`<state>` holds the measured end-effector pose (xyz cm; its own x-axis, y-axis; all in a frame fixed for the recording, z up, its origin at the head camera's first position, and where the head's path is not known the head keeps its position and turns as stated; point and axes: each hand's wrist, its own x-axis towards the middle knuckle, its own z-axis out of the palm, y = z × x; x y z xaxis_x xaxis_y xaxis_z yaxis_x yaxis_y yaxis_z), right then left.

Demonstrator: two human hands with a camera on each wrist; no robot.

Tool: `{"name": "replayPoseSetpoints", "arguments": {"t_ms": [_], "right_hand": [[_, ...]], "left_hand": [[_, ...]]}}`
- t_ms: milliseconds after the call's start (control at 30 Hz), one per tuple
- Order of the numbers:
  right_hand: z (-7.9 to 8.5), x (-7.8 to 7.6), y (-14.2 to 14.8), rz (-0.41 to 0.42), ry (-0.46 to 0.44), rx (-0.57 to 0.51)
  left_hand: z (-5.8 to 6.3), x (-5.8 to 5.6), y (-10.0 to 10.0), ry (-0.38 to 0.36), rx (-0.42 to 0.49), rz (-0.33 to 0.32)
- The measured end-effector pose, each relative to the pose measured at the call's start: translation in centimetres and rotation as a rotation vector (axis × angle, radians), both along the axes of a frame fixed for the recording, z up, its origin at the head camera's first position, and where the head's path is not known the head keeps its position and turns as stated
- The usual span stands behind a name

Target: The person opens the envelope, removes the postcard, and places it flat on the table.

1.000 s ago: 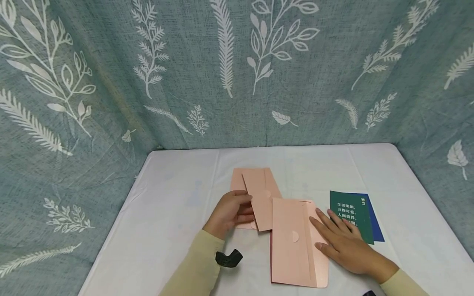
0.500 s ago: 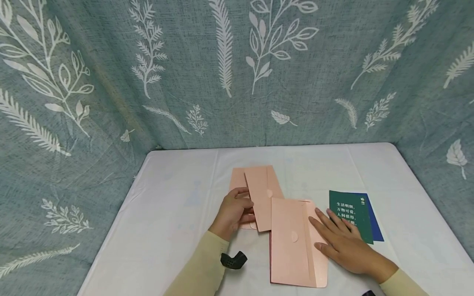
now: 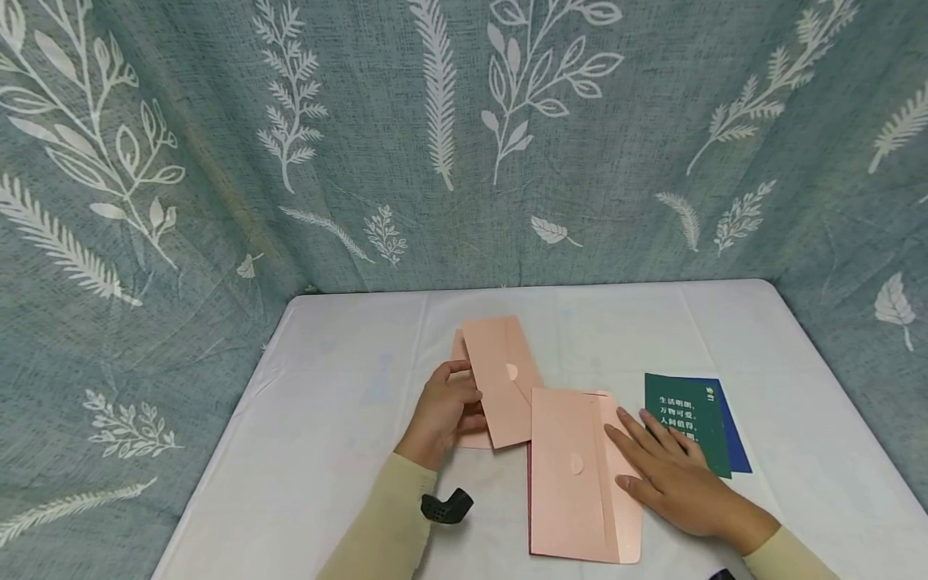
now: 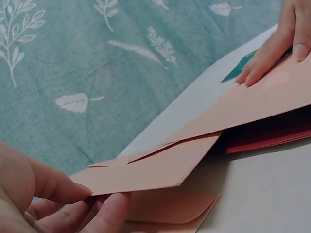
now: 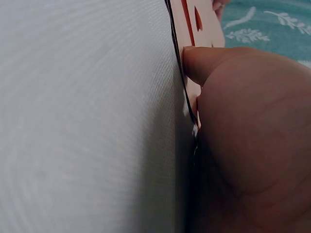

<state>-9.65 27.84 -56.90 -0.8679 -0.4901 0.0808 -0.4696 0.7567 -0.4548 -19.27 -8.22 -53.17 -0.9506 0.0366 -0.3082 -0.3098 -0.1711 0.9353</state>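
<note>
left hand [image 3: 442,411]: thumb and fingers pinch the left edge of a pink envelope [image 3: 500,379], held tilted near the middle of the table [image 3: 348,403]; the left wrist view shows the thumb above the edge and fingers below it. a second pink envelope [image 3: 474,440] lies under the held one, its left and lower margins showing.

right hand [image 3: 670,483]: fingers extended and slightly apart, resting on the pale flap [image 3: 625,483] at the right side of a nearer pink envelope [image 3: 569,475]. this nearer envelope bears a semicircular tab and overlaps the lower right corner of the held one. a dark red item [image 4: 267,141] lies beneath it, visible along its edge in the left wrist view.

right of the envelopes, a green card [image 3: 685,403] with white characters overlaps a blue card [image 3: 735,447]; the right hand partly covers the green card, and whether it touches it cannot be told.

surroundings: a black device [image 3: 447,506] at the left wrist, pale yellow sleeves [image 3: 384,515], and a teal leaf-patterned curtain [image 3: 362,121] behind the white-covered table.
</note>
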Motion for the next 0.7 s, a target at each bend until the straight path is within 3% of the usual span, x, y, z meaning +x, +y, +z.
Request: {"name": "replayPoseSetpoints", "arguments": {"t_ms": [333,700], "right_hand": [[-0.1,0.1,0.0,0.001,-0.012,-0.016],[0.1,-0.1,0.0,0.002,-0.001,-0.012]], "left_hand": [[0.6,-0.5,-2.2,0.025,-0.056,0.075],[1.6,-0.6,-3.7,0.048,-0.042,0.152]]}}
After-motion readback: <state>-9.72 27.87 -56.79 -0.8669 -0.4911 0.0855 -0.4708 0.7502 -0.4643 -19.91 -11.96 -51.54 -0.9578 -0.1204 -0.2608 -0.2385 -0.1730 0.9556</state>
